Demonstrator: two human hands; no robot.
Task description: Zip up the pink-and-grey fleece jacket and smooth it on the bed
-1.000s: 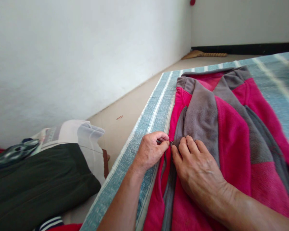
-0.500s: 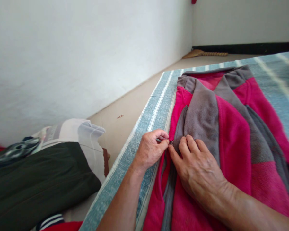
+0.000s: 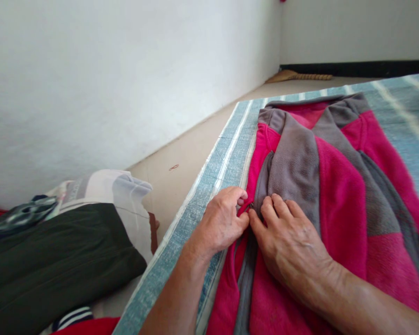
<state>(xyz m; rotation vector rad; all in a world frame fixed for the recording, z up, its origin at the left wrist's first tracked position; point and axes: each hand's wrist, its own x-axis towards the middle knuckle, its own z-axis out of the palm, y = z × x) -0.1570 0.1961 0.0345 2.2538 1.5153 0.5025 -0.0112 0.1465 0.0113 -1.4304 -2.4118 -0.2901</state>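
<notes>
A pink and grey fleece jacket lies flat on a blue striped mat. My left hand pinches the jacket's pink front edge by the zip, thumb against fingers. My right hand lies on the grey panel right beside it, its thumb and forefinger pressed to the same spot on the zip line. The zip pull itself is hidden between my fingertips. Both forearms reach in from the bottom of the view.
A pile of folded clothes, dark green and white, sits on the floor at the left. A white wall runs along the left side. A broom lies in the far corner. Bare floor separates mat and wall.
My left hand has shifted slightly to the right and closed tighter on the jacket edge. My right hand has stayed put on the grey panel.
</notes>
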